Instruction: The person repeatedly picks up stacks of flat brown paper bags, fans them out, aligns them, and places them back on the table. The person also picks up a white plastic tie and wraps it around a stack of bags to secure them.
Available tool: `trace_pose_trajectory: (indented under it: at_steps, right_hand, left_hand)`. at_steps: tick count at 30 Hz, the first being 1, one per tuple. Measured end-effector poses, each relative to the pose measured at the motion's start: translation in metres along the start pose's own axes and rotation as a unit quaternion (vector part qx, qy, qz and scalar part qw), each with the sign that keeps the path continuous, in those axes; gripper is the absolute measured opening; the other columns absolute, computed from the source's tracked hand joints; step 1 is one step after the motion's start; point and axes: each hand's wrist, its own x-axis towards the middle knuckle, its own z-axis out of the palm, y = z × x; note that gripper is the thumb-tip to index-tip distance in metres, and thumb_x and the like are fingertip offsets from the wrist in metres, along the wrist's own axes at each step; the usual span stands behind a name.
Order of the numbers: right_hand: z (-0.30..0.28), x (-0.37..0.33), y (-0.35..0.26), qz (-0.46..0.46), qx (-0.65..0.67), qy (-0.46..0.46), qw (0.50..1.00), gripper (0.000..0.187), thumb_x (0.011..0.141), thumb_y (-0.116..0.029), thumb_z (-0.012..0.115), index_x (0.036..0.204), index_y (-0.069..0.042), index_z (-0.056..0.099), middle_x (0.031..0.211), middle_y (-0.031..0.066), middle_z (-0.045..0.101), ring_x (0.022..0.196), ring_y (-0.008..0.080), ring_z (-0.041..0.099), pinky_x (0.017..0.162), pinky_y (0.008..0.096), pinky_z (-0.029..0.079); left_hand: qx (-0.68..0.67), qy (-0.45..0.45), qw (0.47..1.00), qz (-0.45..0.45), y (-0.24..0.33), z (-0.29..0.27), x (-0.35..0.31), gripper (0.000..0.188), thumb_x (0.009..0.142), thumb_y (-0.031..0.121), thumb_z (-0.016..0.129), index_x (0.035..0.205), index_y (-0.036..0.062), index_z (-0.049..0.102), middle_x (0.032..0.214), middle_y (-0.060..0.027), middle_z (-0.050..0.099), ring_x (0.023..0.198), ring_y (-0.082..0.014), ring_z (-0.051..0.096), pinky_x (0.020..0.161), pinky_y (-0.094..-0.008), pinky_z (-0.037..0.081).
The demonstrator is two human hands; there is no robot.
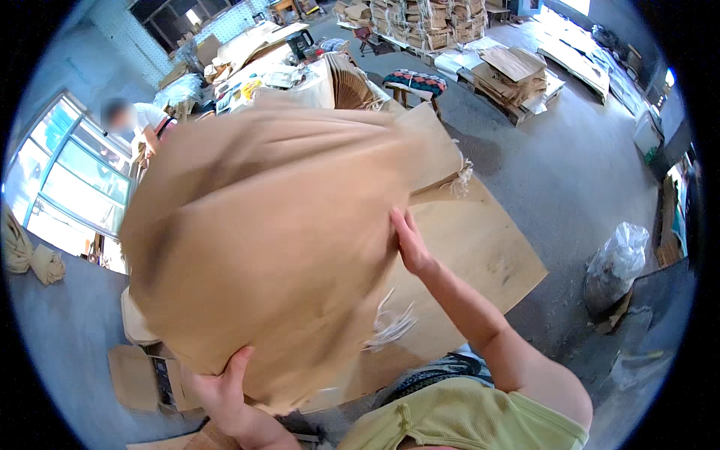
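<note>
A large sheet of brown kraft paper [277,232] is lifted in front of me, bowed and creased, its upper part smeared by motion. My left hand [225,382] grips its near lower edge, thumb on top and the other fingers hidden beneath. At its right edge my right hand [411,244] is closed on the paper, some fingers behind it. Below lies a broad flat brown board or sheet [495,255], partly covered by the lifted paper. White strings [394,324] lie in a loose bunch on it, between my hands. Another brown piece [431,146] lies at its far end.
A cluttered table with a fanned paper stack [351,81] stands beyond. Behind it are a cushioned stool [415,82] and a pallet of cardboard [514,75]. A clear plastic sack [619,262] stands at right, an open carton [139,377] at lower left. Another person [146,120] is at far left.
</note>
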Motion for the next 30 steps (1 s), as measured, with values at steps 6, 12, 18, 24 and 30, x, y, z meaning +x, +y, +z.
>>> trace_pose_trajectory:
  at_steps: [6,12,18,24,30]
  right_hand:
    - [-0.230,-0.067,0.107,0.187,-0.152,-0.014,0.970,0.044,0.094,-0.033,0.052,0.132,-0.012,0.048,0.129,0.0083,0.052,0.116,0.0190,0.050,0.097,0.0355,0.041]
    - [-0.269,-0.166,-0.006,0.180,-0.253,-0.096,0.946,0.030,0.091,-0.013,0.052,0.119,-0.010,0.061,0.117,0.0078,0.060,0.101,0.0286,0.059,0.089,0.0400,0.047]
    - [-0.152,-0.150,-0.127,-0.419,-0.544,-0.256,0.681,0.049,0.080,-0.019,0.063,0.128,-0.017,0.053,0.123,0.0041,0.057,0.114,0.0263,0.053,0.097,0.0422,0.042]
    - [-0.117,-0.080,-0.148,-0.345,-0.738,-0.288,0.504,0.079,0.064,-0.046,0.075,0.131,-0.015,0.047,0.131,0.0056,0.048,0.137,0.0240,0.030,0.117,0.0502,0.013]
    - [-0.123,-0.077,-0.131,-0.416,-0.757,-0.266,0.427,0.052,0.064,-0.054,0.070,0.090,-0.012,0.057,0.082,0.0025,0.057,0.086,0.0202,0.058,0.106,0.0434,0.036]
  left_hand:
    - [0.123,-0.346,0.930,-0.002,0.061,0.173,0.016,0.094,0.070,0.029,0.082,0.141,0.0012,0.027,0.132,-0.0270,0.046,0.120,-0.0362,0.051,0.098,-0.0403,0.044]
    - [0.385,-0.325,0.862,0.058,-0.017,0.260,-0.062,0.083,0.066,0.045,0.080,0.122,-0.0021,0.040,0.104,-0.0207,0.059,0.092,-0.0391,0.060,0.079,-0.0465,0.048]
    - [0.391,-0.276,0.871,0.108,-0.016,0.269,-0.082,0.075,0.065,0.037,0.079,0.119,0.0003,0.043,0.105,-0.0154,0.057,0.094,-0.0340,0.057,0.081,-0.0425,0.046]
    - [0.396,-0.275,0.869,0.109,0.001,0.255,-0.084,0.077,0.064,0.029,0.080,0.127,0.0039,0.043,0.115,-0.0137,0.056,0.105,-0.0305,0.055,0.090,-0.0401,0.043]
    - [0.476,-0.232,0.848,-0.004,-0.044,0.179,-0.109,0.068,0.063,0.024,0.081,0.121,0.0099,0.048,0.109,-0.0095,0.059,0.102,-0.0267,0.057,0.089,-0.0425,0.041]
